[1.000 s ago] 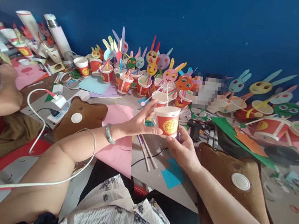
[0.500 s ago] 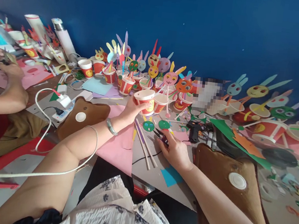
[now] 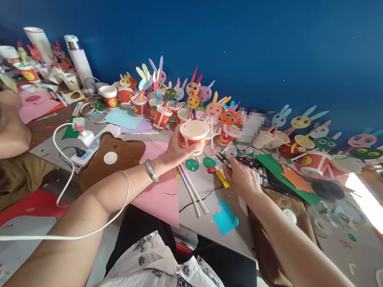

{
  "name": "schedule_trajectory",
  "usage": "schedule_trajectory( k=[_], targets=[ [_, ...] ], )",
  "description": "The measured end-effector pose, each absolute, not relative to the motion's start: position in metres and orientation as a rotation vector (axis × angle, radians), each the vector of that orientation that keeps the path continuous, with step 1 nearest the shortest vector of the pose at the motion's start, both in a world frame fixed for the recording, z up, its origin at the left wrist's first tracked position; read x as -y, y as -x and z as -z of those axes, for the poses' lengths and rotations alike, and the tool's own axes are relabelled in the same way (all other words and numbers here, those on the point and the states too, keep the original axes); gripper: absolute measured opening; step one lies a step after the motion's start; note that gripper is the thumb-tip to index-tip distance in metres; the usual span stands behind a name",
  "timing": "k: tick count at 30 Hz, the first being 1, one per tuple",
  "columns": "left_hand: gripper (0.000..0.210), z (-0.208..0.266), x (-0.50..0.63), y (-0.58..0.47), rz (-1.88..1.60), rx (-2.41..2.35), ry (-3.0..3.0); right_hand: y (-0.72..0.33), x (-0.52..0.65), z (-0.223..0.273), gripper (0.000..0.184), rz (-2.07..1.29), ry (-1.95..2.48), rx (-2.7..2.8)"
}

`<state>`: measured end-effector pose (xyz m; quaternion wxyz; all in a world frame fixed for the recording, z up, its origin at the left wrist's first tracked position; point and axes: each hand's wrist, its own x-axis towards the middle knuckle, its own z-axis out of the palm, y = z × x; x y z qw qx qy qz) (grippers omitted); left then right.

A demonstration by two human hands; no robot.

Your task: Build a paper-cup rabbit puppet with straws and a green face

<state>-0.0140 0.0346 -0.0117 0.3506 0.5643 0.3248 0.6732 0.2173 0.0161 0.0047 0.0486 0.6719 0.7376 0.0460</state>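
Observation:
My left hand (image 3: 179, 149) is closed around a red-and-white paper cup (image 3: 192, 140), held upright with its open top toward me. My right hand (image 3: 244, 179) lies low over the table, its fingers curled at the handles of dark scissors (image 3: 223, 160); the grip is partly hidden. Between my hands lie a green paper face (image 3: 192, 164) with blue eyes and a plain green disc (image 3: 209, 162). A yellow piece (image 3: 222, 178) with a red end rests just left of my right hand. Pale paper sticks (image 3: 192, 192) lie below the cup.
Cups with paper rabbit heads (image 3: 213, 110) line the blue wall (image 3: 205, 33). A power strip (image 3: 88, 149), brown cushion-like pouches (image 3: 115, 153), pink paper (image 3: 159, 195) and blue paper (image 3: 226, 217) lie around. A white cable (image 3: 127, 191) crosses my left arm. Another person's hands (image 3: 5, 97) work at left.
My right hand has moved right and away from me, the scissors shifting with it, exposing the yellow piece. My left hand keeps hold of the cup, now tilted more toward me. The view has shifted.

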Motion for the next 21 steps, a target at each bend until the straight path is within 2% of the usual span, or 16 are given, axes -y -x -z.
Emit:
schedule_trajectory(
  k=[3,6,8,14,17,21],
  targets=[
    [0.073,0.011,-0.037,0.013,-1.777,-0.827,-1.379,-0.219,-0.022,-0.011,0.042,-0.191,-1.991,-2.124],
    [0.068,0.01,-0.037,0.013,-1.769,-0.817,-1.365,-0.213,-0.013,-0.013,0.04,-0.429,-1.841,-2.286],
    [0.063,0.009,-0.037,0.013,-1.769,-0.817,-1.364,-0.203,0.0,-0.012,0.035,-0.459,-1.73,-2.46],
    [0.064,0.011,-0.04,0.014,-1.793,-0.851,-1.322,-0.164,0.03,0.003,0.029,0.303,-1.644,-2.555],
    [0.063,0.011,-0.039,0.015,-1.779,-0.836,-1.333,-0.155,0.029,0.012,0.014,0.471,-1.709,-2.559],
    [0.063,0.012,-0.039,0.016,-1.792,-0.833,-1.342,-0.162,0.019,0.012,0.014,0.632,-1.652,-2.611]
  ],
)
